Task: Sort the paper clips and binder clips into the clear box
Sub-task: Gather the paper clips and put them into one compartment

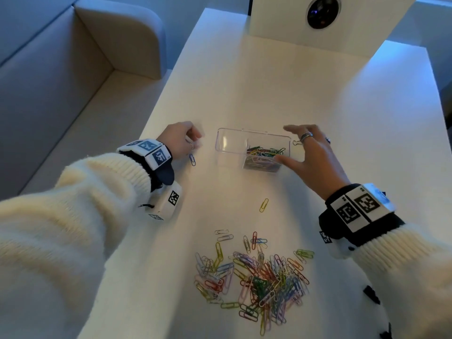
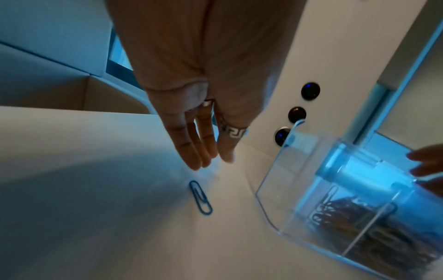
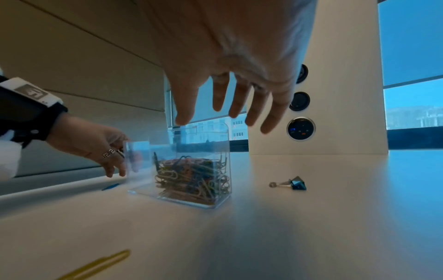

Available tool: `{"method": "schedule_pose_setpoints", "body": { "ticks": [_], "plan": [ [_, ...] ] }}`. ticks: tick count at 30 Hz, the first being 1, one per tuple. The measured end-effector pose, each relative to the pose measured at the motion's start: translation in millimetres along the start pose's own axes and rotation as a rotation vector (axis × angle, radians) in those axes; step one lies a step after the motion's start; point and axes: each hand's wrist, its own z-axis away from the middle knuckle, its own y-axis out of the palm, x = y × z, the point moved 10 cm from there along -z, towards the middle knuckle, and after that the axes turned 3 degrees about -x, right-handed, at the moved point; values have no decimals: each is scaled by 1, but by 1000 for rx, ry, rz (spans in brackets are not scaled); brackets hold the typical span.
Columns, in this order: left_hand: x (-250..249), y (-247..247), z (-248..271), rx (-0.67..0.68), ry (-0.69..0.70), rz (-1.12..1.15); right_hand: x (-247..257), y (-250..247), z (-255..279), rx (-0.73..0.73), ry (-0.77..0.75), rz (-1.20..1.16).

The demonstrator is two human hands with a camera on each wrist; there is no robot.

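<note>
A clear box (image 1: 230,143) with two compartments stands mid-table; its right compartment holds several coloured paper clips (image 1: 265,152), its left one looks empty. My right hand (image 1: 286,143) hovers spread over the box's right end and holds nothing. A small blue binder clip (image 3: 293,183) lies on the table just right of the box. My left hand (image 1: 195,140) is left of the box, fingers extended (image 2: 199,151) toward the table and empty, just beyond a blue paper clip (image 2: 200,198). A pile of coloured paper clips (image 1: 254,272) lies near me.
A single yellow paper clip (image 1: 264,205) lies between the pile and the box. A white column with round sockets (image 1: 322,13) rises at the table's far end. A pale sofa (image 1: 73,81) runs along the table's left edge.
</note>
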Motion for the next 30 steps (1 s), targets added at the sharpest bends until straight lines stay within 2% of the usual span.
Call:
{"method": "schedule_pose_setpoints", "body": {
  "ticks": [2,4,6,8,10,12,15,21,27,29,30],
  "plan": [
    [-3,2,8,41,42,-44,5,-13,13,-136,-49,-41],
    [-3,12,18,127,107,-146,11,-9,26,-140,-127,-36],
    [0,21,28,175,152,-170,14,13,36,-12,-163,-6],
    [2,20,34,158,152,-144,10,41,46,174,-159,36],
    [3,16,38,136,138,-169,3,66,55,358,-119,69],
    [4,17,41,144,142,-184,-2,81,61,469,-67,78],
    [6,20,45,155,157,-206,-5,83,61,465,-35,85],
    [14,14,51,99,68,-184,-5,81,60,411,11,31],
    [20,28,61,224,-18,-234,-5,85,59,460,9,19],
    [16,29,66,229,-18,-86,0,89,58,502,-28,79],
    [13,28,72,216,-49,110,1,91,58,519,-40,108]
  ]
}}
